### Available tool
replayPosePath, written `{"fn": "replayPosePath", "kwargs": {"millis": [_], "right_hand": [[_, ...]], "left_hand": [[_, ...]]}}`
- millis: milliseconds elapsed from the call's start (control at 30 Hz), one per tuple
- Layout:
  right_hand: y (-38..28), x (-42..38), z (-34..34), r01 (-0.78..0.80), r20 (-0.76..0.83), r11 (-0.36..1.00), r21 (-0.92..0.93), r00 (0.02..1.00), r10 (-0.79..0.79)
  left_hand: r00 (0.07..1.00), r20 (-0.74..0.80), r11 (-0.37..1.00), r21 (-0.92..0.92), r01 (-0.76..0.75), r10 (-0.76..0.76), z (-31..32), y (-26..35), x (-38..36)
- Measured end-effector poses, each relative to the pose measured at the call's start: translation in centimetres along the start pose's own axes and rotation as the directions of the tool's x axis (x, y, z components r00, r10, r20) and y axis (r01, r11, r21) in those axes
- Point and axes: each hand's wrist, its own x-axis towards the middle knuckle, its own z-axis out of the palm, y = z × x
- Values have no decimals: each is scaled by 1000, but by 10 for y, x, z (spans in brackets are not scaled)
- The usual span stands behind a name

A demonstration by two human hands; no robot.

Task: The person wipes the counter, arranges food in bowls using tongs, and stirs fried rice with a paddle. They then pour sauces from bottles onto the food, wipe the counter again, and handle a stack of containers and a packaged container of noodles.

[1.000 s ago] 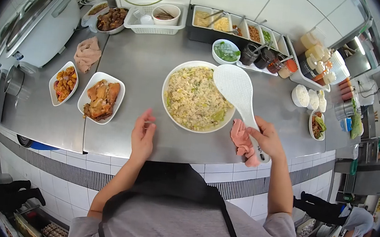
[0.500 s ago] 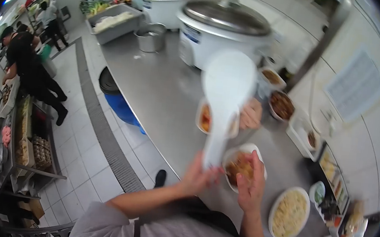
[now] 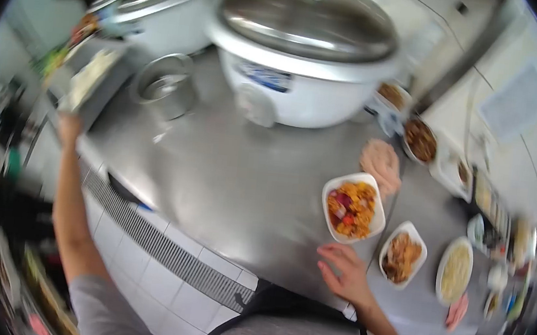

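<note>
My left hand reaches far to the left, to the near end of a grey tray. Blurred fingers look closed around the narrow end of a white rice paddle, which lies over the tray; its edges blend with the white contents. My right hand hovers at the table's front edge, fingers apart and holding nothing. Just beyond it sits a white container of orange and purple food. To its right is a second white container with brown food.
A large rice cooker stands at the back, with more cookers to its left. A metal pot is beside the tray. Pink cloth, a bowl of brown food and an oval dish of pale food lie rightward.
My left hand has swung left with the rice paddle, from before my body to the tray. My right hand has moved off the brown-food container. The view has shifted closer to the cooker.
</note>
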Motion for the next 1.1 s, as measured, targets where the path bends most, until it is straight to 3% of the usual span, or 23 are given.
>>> {"fn": "replayPosePath", "kwargs": {"millis": [33, 67, 100, 133, 200, 300, 367, 400, 433, 467, 500, 567, 600, 633, 667, 700, 733, 767, 800, 833, 900, 1000, 1100], "right_hand": [[2, 9, -7, 24, -71, 992, -127, 997, -33], [6, 23, -18, 46, -121, 966, -255, 989, -80], [23, 39, -34, 73, -178, 941, -329, 974, -138], [32, 60, -52, -70, -280, 943, -326, 960, -26], [86, 109, -86, -266, -328, 850, -455, 937, 118], [185, 148, -95, -216, -253, 816, -535, 963, 90], [237, 166, -87, -95, 172, 657, -748, 928, 331], [234, 184, -81, -45, 208, 668, -743, 933, 295], [226, 199, -78, -126, 199, 756, -643, 925, 323], [216, 205, -73, -219, 195, 823, -524, 910, 366], [198, 212, -63, -185, 225, 833, -522, 912, 343], [144, 235, -20, -4, 252, 985, -173, 966, 49], [124, 242, 2, 35, 284, 996, -82, 959, -10], [102, 245, 24, 72, 312, 997, 14, 947, -73], [43, 244, 35, 287, 493, 924, -252, 860, -132], [-10, 235, 41, 504, 645, 738, -448, 754, -123], [5, 226, 75, 530, 651, 732, -427, 742, -158], [45, 215, 126, 427, 464, 776, -463, 863, -198], [63, 210, 159, 314, 254, 822, -476, 943, -213], [52, 211, 175, 334, 263, 815, -473, 937, -232], [31, 218, 209, 60, 222, 864, -499, 973, 61], [37, 273, 249, 97, 113, 809, -580, 993, -38], [34, 339, 266, -1, 90, 866, -501, 994, 54]], "left_hand": [[968, 66, 917, 310, -252, 244, 38, -31, 34], [933, 80, 822, 452, -347, 350, 33, -37, 52], [998, -57, 990, -139, -8, 0, 50, -43, 68], [985, 69, 946, -274, 173, -160, 53, -44, 81], [992, 15, 945, -304, 124, -126, 60, -39, 93], [990, 19, 870, -475, 130, -138, -2, 9, 60], [991, -119, 868, -497, -12, -54, -35, 40, 29], [989, -137, 841, -539, -35, -47, -60, 55, 8], [995, -95, 761, -648, -31, -40, -78, 67, -11], [989, -144, 790, -601, -124, 45, -84, 68, -29], [995, -103, 751, -655, -78, 13, -106, 81, -51], [996, 40, 648, -758, 80, -77, -138, 98, -100], [997, 27, 619, -783, 64, -69, -143, 100, -122], [980, 145, 577, -792, 198, -137, -164, 109, -143], [975, 168, 560, -799, 219, -142, -172, 113, -163], [954, 255, 504, -811, 298, -154, -193, 123, -181], [926, 362, 541, -761, 359, -105, -218, 130, -195], [968, 246, 488, -839, 242, -56, -216, 132, -215], [964, 262, 385, -886, 258, -44, -224, 137, -232], [970, 243, 429, -873, 232, -32, -237, 140, -247], [952, 299, 336, -891, 305, -70, -239, 142, -278], [855, 497, 134, -847, 515, -146, -226, 132, -324], [790, 587, -16, -805, 594, -178, -203, 101, -339]]}}
